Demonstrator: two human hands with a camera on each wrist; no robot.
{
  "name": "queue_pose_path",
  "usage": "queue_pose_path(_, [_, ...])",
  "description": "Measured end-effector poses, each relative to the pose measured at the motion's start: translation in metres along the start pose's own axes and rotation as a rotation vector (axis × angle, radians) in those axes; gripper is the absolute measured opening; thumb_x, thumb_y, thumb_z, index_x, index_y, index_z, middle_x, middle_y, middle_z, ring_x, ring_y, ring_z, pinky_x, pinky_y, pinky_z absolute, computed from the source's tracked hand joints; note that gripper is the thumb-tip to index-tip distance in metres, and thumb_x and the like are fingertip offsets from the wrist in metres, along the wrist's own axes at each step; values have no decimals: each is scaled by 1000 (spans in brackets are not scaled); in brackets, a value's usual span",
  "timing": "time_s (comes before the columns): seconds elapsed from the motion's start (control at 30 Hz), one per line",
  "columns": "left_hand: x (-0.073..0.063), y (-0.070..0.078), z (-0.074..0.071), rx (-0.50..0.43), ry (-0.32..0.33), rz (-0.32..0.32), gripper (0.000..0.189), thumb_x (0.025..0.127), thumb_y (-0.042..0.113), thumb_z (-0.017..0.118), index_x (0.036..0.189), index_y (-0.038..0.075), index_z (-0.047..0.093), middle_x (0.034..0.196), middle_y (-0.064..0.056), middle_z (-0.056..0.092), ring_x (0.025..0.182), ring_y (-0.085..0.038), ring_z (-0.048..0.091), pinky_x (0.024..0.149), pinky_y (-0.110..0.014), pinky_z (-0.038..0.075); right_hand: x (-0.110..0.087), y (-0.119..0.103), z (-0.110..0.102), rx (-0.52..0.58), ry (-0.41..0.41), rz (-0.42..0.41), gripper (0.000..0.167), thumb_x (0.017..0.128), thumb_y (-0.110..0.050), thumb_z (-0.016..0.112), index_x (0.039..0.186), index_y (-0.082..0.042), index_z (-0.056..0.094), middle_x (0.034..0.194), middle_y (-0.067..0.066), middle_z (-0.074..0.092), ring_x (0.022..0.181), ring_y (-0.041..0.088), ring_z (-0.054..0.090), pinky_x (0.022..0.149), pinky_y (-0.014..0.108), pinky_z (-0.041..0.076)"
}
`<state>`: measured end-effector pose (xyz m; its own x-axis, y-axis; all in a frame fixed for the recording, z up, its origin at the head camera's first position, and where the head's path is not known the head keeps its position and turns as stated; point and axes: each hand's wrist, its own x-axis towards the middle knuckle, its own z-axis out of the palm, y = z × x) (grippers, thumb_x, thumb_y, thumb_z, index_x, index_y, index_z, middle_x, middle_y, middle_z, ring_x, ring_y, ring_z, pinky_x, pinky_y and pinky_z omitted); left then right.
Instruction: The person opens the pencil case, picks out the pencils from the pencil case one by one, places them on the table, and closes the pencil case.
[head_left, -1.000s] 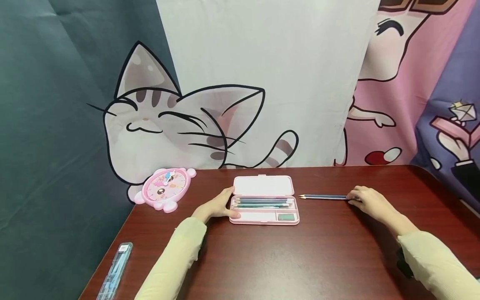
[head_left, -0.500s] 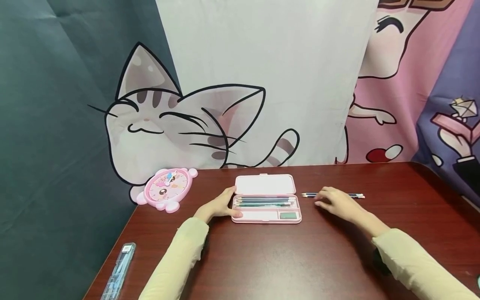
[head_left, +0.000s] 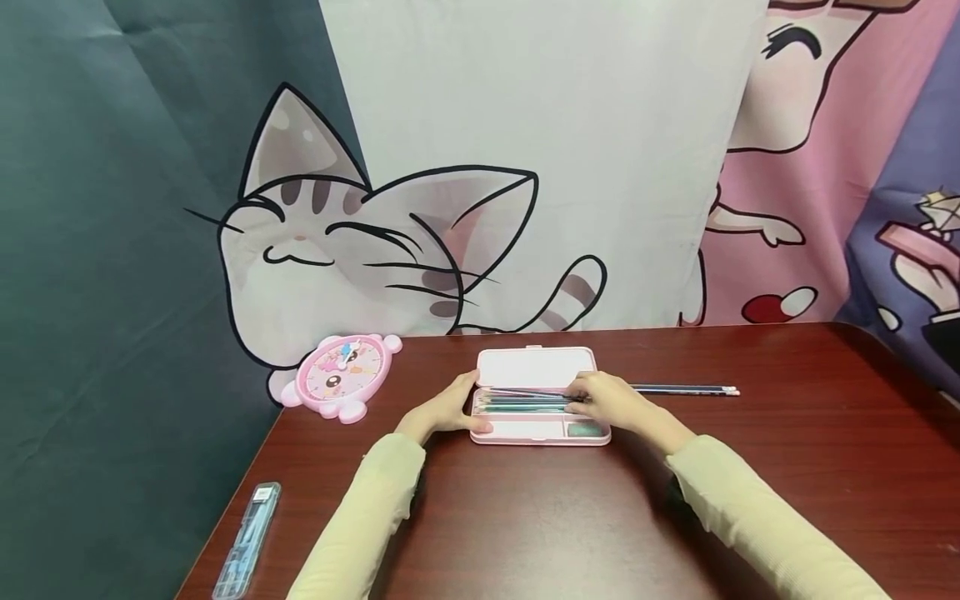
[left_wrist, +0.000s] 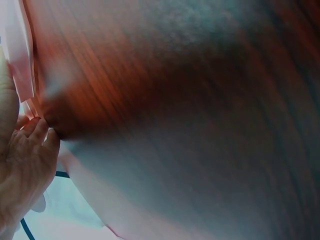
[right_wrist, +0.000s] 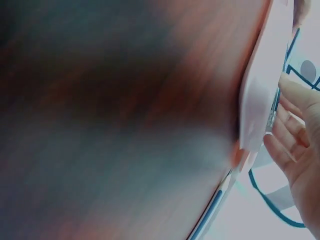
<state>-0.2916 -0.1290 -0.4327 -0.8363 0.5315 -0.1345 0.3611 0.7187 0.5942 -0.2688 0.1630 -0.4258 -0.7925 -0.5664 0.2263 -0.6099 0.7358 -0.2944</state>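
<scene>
An open pink pencil case (head_left: 517, 440) lies on the table, its lid (head_left: 536, 367) folded back. Several dark blue and green pencils (head_left: 521, 407) fill its upper compartment; a green eraser (head_left: 585, 430) sits at the lower right. My left hand (head_left: 444, 408) grips the case's left end, thumb on the front part and fingers at the back. Over the pencils' right ends, my right hand (head_left: 617, 402) pinches at a pencil (right_wrist: 272, 119) with thumb and fingers; how many it holds is hidden. Dark blue pencils (head_left: 686, 389) lie on the table to the right of the case.
A pink toy clock (head_left: 343, 372) lies at the table's back left. Nearer the left edge is a clear blue plastic box (head_left: 248, 540). A patterned curtain (head_left: 622, 150) hangs directly behind the wooden table (head_left: 547, 517).
My right hand has let go of the pencils on the right side of the table and moved left to the pencils in the case. My left hand has stayed on the case.
</scene>
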Motion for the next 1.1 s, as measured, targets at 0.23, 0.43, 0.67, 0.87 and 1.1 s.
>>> queue_pose_path(0.23, [2,2,1,-12,1,-13,97,73,25,76,143,-5,15,146,-21,23,136,-31,23,112,-43,21,4,-5,-2,-28,-19,-10,6,79,-15,69,83,-10,68,77,-3,58,69,8,56,63,27,47])
queue_pose_path(0.43, [2,2,2,-4,-8,-13,97,74,26,76,143,-5,15,146,-21,23,136,-31,23,112,-43,21,0,-3,-13,-29,10,-42,5,80,-12,68,84,-9,68,80,-2,60,72,9,58,65,28,48])
queue_pose_path(0.67, [0,3,-2,-4,-14,-40,98,74,27,76,143,-5,14,147,-21,21,137,-30,21,113,-42,20,-17,18,-42,-75,69,-48,4,78,-8,69,82,-10,69,78,-3,60,70,8,56,63,28,47])
queue_pose_path(0.87, [2,2,-1,-4,-20,-46,99,74,27,76,144,-5,12,147,-21,21,137,-31,21,113,-43,20,-47,44,-65,-116,105,-4,5,76,-8,70,80,-10,68,74,-6,58,66,7,53,60,28,44])
queue_pose_path(1.1, [3,1,0,17,-10,-30,99,74,27,76,143,-6,14,146,-22,22,137,-31,22,113,-43,20,-86,76,-80,-176,179,-3,11,72,-5,73,76,-12,66,72,-8,55,63,3,48,56,25,41])
